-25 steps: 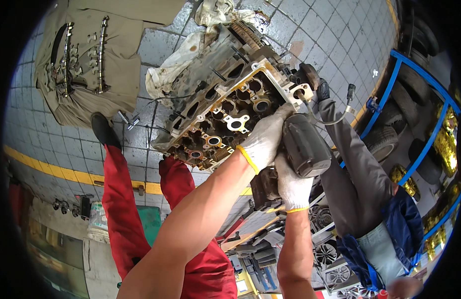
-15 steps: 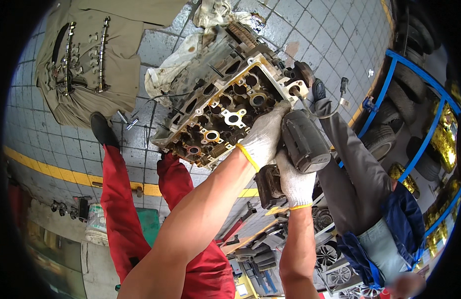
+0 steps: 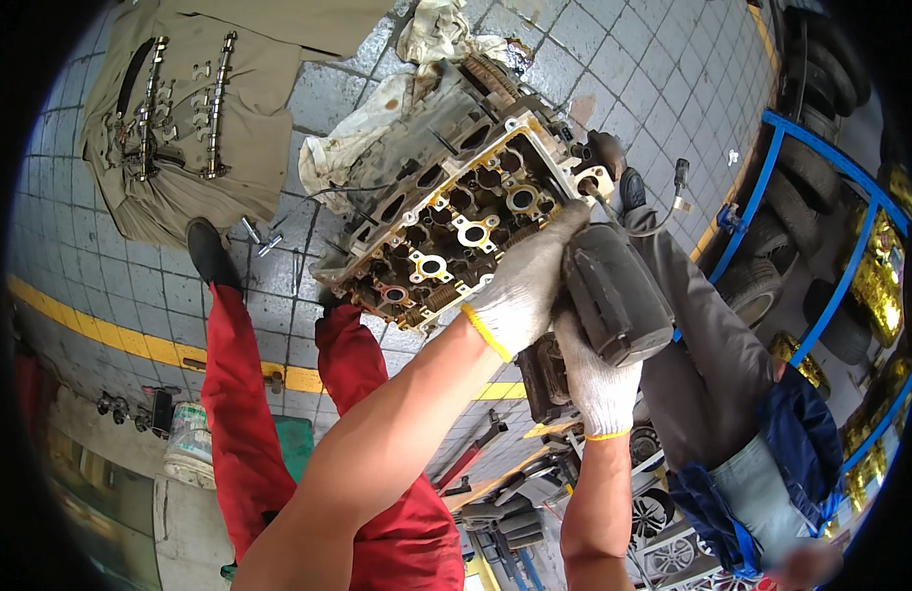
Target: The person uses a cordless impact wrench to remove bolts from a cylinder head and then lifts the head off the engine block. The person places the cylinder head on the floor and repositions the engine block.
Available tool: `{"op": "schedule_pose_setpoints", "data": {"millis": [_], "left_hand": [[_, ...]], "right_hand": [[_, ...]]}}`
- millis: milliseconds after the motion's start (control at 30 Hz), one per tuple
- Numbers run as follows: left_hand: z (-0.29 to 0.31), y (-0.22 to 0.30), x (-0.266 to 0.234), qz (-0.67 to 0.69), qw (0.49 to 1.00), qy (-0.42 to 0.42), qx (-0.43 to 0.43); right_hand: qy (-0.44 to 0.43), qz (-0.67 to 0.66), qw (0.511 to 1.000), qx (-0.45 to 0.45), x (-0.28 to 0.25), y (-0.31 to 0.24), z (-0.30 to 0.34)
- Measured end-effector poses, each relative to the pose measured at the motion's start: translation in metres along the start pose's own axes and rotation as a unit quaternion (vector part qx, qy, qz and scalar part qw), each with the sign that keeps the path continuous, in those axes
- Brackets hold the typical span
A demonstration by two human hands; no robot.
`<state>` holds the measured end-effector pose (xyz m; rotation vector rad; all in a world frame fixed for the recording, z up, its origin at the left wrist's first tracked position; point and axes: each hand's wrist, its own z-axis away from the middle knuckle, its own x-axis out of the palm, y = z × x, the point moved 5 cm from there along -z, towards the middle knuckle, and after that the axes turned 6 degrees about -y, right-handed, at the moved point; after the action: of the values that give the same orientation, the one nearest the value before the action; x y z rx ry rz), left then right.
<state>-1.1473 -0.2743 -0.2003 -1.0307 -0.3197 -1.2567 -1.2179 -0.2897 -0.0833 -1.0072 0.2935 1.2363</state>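
A greasy metal cylinder head (image 3: 446, 222) lies tilted on a white rag on the tiled floor. A dark, bulky power tool (image 3: 618, 295) is pressed against its right end. My left hand (image 3: 520, 286), in a white glove with a yellow cuff, is wrapped over the front of the tool and touches the head's edge. My right hand (image 3: 594, 379), gloved the same way, grips the tool from below at its handle. Another person's black-gloved hand (image 3: 613, 167) rests on the head's far right corner.
A tan cloth (image 3: 195, 108) at upper left carries camshafts and small parts. Red-trousered legs with a black shoe (image 3: 209, 251) stretch out at left. A person in grey trousers (image 3: 702, 345) sits at right, beside a blue rack of tyres (image 3: 781, 236). A yellow floor line (image 3: 131, 340) runs below.
Both hands stay on the tool at the cylinder head. The view has only drifted slightly.
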Motion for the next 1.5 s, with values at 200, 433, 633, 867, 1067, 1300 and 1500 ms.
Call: {"op": "schedule_pose_setpoints", "data": {"millis": [200, 433, 633, 867, 1067, 1300, 1500], "left_hand": [[0.002, 0.029, 0.003, 0.052, 0.997, 0.004, 0.051], [-0.015, 0.049, -0.004, 0.056, 0.996, 0.026, 0.062], [-0.018, 0.052, -0.005, 0.067, 0.994, 0.053, 0.072], [-0.020, 0.067, -0.009, 0.049, 0.995, 0.068, 0.053], [-0.016, 0.067, -0.006, 0.034, 0.995, 0.079, 0.042], [-0.011, 0.072, -0.003, 0.019, 0.996, 0.066, 0.050], [-0.005, 0.074, -0.002, 0.002, 0.997, 0.060, 0.052]], "right_hand": [[-0.040, 0.025, 0.998, -0.038, 0.014, 0.000, -0.027], [-0.034, -0.028, 0.998, -0.032, 0.029, -0.008, -0.057], [-0.049, -0.060, 0.997, 0.009, 0.030, -0.001, -0.057], [-0.050, 0.300, 0.922, -0.241, 0.035, -0.004, -0.058], [-0.065, 0.040, 0.997, 0.022, 0.038, -0.011, -0.062], [-0.025, 0.026, 0.999, 0.008, 0.044, -0.009, -0.057], [-0.025, 0.028, 0.999, 0.016, 0.045, -0.015, -0.054]]}}
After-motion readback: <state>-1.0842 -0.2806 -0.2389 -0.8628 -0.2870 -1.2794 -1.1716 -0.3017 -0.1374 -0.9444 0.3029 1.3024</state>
